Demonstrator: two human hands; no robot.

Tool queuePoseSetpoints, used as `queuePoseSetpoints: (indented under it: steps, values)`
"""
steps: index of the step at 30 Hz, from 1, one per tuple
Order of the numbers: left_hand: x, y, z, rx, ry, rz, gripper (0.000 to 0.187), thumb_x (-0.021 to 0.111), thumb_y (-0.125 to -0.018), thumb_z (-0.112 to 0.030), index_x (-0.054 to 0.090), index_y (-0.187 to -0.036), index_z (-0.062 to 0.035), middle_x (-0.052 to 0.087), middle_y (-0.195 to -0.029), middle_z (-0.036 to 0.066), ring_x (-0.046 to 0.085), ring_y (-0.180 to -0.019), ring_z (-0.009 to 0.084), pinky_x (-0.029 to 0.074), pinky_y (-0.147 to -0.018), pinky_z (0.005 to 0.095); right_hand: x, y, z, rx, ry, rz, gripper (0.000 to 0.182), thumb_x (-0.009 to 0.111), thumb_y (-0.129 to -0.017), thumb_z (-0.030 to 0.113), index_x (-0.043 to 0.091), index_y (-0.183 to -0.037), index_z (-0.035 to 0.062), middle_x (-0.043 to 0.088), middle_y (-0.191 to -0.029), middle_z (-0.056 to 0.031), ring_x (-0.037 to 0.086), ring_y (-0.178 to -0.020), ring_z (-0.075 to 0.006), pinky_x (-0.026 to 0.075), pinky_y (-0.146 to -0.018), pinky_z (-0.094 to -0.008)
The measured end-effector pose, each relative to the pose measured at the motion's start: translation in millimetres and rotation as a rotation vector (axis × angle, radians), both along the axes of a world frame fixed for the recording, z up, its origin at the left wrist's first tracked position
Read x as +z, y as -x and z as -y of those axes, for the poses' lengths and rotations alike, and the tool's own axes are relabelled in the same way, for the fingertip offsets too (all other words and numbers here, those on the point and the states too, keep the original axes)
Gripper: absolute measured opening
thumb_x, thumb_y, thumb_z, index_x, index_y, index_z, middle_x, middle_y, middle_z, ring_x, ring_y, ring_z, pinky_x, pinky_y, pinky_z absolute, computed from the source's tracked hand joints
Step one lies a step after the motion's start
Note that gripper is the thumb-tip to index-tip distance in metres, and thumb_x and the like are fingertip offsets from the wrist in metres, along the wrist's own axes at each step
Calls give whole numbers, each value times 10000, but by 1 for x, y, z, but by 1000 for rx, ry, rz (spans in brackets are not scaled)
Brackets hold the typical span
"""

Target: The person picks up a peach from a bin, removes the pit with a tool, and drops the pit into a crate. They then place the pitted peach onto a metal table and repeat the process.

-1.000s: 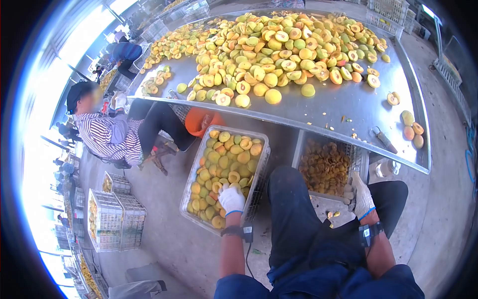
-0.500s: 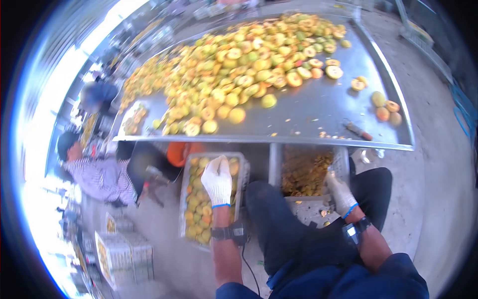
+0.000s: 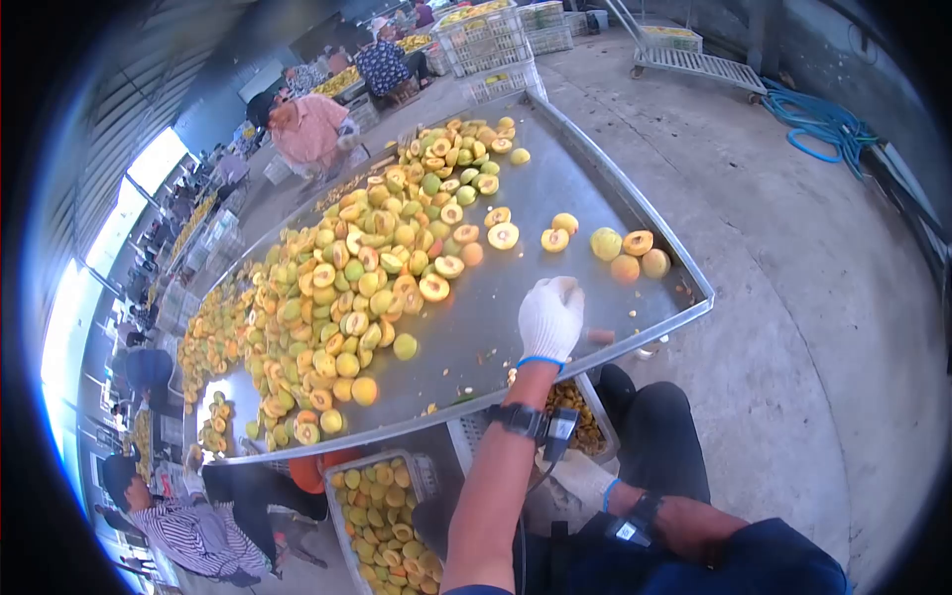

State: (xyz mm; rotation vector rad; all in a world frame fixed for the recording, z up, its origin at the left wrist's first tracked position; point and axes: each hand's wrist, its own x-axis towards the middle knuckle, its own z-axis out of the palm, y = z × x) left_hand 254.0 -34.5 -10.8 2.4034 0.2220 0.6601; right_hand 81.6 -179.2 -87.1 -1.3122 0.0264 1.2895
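Note:
My left hand (image 3: 551, 319), in a white knit glove, is over the front right part of the metal table, its fingers curled together. Whatever it may hold is hidden. Just right of it lies a short reddish-brown handle (image 3: 600, 337). Cut yellow-green fruit (image 3: 377, 268) is heaped across the table (image 3: 476, 337). Several fruits (image 3: 625, 269) sit apart near the right edge, beyond my left hand. My right hand (image 3: 587, 482), also gloved, is low in front of my body beside a crate of brown scraps (image 3: 578, 416); my left forearm partly covers it and its fingers are hidden.
Below the table's front edge stands a crate of fruit (image 3: 387, 516). A person in a striped top (image 3: 198, 531) sits at the left, and another in pink (image 3: 307, 134) is across the table. Stacked crates (image 3: 486, 45) and a blue hose (image 3: 818, 124) are farther back.
My left hand has moved from above the fruit crate, up and right over the table. My right hand sits lower, partly behind my left forearm. The view has turned toward the right.

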Motion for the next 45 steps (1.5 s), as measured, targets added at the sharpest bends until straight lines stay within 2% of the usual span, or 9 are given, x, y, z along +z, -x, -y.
queuePoseSetpoints:
  steps: [12, 18, 21, 27, 29, 31, 32, 37, 45]
  values:
    - [-81, -167, -50, 417, 37, -191, 534, 729, -897, -424, 667, -1317, -101, 689, -1257, 201, 621, -1188, 401, 494, -1023, 498, 12, -18, 10, -163, -74, -255, 235, 601, -1048, 328, 519, -966, 123, 524, -706, 13, 497, -512, -95, 405, -452, -272]
    - [-88, -172, -36, 281, -163, -329, 368, 724, -854, -358, 704, -1138, -125, 713, -1102, 151, 678, -1080, 369, 533, -960, 505, 8, -21, 6, -192, -58, -230, 203, 603, -1044, 305, 530, -977, 128, 546, -708, 15, 516, -519, -92, 440, -467, -268]
    - [-68, -139, -26, 238, -130, -462, 349, 763, -825, -298, 719, -1131, -137, 698, -1131, 176, 678, -1080, 360, 547, -940, 480, 5, -20, 5, -280, -46, -163, 201, 595, -1044, 285, 539, -952, 116, 564, -680, -16, 537, -498, -126, 455, -456, -301]
    - [-3, 37, -30, 169, 283, -197, 366, 710, -888, -258, 646, -1195, -70, 683, -1149, 215, 679, -1091, 380, 533, -961, 463, 17, -44, 12, -678, -72, 83, 283, 541, -1063, 334, 504, -894, 110, 527, -628, -21, 472, -402, -142, 410, -366, -312]
    - [15, 114, -25, 51, 620, -269, 387, 668, -958, -200, 596, -1306, -47, 671, -1203, 190, 670, -1133, 281, 525, -985, 398, 40, -57, 18, -617, -75, 191, 242, 542, -1067, 314, 579, -1031, 78, 624, -804, -42, 614, -592, -144, 521, -525, -311]
    - [-7, 168, -6, 20, 567, -94, 423, 633, -1000, -166, 543, -1391, -34, 654, -1240, 165, 631, -1177, 214, 497, -1028, 355, 33, -63, 9, -618, -245, 280, 333, 552, -1067, 292, 592, -1261, 24, 660, -1077, -65, 666, -923, -148, 554, -794, -303]
    - [-3, 190, 4, 4, 685, -146, 458, 634, -993, -157, 519, -1418, -29, 642, -1267, 162, 616, -1209, 223, 478, -1058, 356, 41, -64, 5, -503, -300, 274, 445, 567, -1064, 272, 536, -1407, -10, 623, -1242, -76, 596, -1135, -158, 489, -970, -297]
    - [-17, 243, 35, 38, 841, -18, 546, 607, -982, -144, 447, -1490, -27, 504, -1479, 147, 510, -1354, 228, 400, -1148, 354, 71, -36, -20, -301, -306, 408, 390, 617, -1020, 232, 575, -1324, -8, 630, -1147, -64, 607, -1021, -139, 502, -895, -288]
    - [-29, 254, 53, 204, 960, 309, 442, 513, -1086, -244, 491, -1463, -16, 573, -1439, 134, 533, -1337, 223, 418, -1122, 348, 96, -5, -25, -217, -349, 607, 229, 665, -971, 167, 583, -1141, 38, 597, -998, -29, 582, -880, -120, 502, -764, -277]
